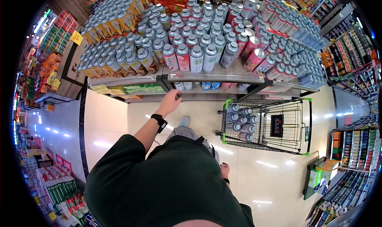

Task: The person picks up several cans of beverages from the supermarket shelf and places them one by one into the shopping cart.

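My left hand (170, 102), with a black watch (159, 123) on its wrist, reaches forward near the front edge of the display shelf (206, 76). Its fingers are bent, and a small dark patch shows at the fingertips; whether it is a held object is unclear. Beyond it stand rows of aluminium screw-cap bottle cans, among them a white one (196, 59) and a pink one (183, 57). By my right hip hangs my right hand (225, 170), loosely curled and partly hidden by my body. A shopping cart (263, 107) to the right holds several silver-topped cans (243, 119).
A lower shelf (209, 95) carries more cans. To the left is a wooden display stand (70, 74) with snack packets. At the lower right, a green-and-white box-shaped item with an orange handle (317, 174) is on the tiled floor (256, 182), near stocked shelving (355, 149).
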Tool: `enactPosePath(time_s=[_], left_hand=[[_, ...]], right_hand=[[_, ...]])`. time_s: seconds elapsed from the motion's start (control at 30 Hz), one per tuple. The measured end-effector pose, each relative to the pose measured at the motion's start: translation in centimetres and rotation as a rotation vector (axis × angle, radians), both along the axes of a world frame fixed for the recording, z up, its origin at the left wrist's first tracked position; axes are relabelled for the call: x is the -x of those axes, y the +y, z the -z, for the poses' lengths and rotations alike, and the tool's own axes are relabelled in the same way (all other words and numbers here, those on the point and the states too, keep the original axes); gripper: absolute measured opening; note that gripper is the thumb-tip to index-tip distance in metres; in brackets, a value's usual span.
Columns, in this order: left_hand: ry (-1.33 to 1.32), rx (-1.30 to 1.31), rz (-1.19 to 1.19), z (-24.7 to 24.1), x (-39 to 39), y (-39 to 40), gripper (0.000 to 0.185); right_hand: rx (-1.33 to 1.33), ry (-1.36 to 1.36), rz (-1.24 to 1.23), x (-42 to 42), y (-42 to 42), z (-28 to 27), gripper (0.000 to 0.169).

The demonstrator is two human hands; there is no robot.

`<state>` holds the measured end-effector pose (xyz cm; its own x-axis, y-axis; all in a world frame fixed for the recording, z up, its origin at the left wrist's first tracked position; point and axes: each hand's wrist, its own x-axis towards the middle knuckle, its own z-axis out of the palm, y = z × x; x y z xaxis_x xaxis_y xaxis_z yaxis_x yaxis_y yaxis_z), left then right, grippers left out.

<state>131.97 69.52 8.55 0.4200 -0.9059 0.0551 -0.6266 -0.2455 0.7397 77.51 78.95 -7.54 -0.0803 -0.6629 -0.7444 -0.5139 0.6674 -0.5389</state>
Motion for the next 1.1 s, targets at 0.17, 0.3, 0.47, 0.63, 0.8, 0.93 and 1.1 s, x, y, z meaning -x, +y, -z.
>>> enactPosePath(time_s=[0.17,0.3,0.47,0.63,0.8,0.93,1.1], left_hand=[[-0.211,0.261,-0.023,-8.5,-5.3,-7.8,0.037],[-0.406,0.332,-0.053,-11.5,-12.7,-14.0,0.042],[-0.576,0.089,-0.035,-10.4,-19.7,-20.3,0.046],[-0.506,-0.136,0.103,-9.6,-21.6,-24.1,0.044],[-0.397,-0.130,0.162,-9.4,-23.3,-24.8,0.044],[-0.388,-0.093,0.183,-9.2,-24.0,-25.2,0.046],[-0.388,0.051,0.138,-11.3,-24.3,-23.7,0.047]], right_hand=[[-0.016,-0.202,0.589,-2.7,2.6,-0.4,0.046],[0.039,-0.207,0.680,-5.7,3.8,-0.9,0.044],[0.069,-0.158,0.663,-9.8,5.4,-1.5,0.042],[0.046,-0.153,0.755,-12.5,8.1,-0.6,0.041],[0.047,-0.113,0.816,-15.8,8.3,-2.2,0.038],[0.339,-0.051,0.724,-15.4,6.9,-1.6,0.028],[0.619,0.126,0.532,-14.9,1.4,-5.6,0.027]])
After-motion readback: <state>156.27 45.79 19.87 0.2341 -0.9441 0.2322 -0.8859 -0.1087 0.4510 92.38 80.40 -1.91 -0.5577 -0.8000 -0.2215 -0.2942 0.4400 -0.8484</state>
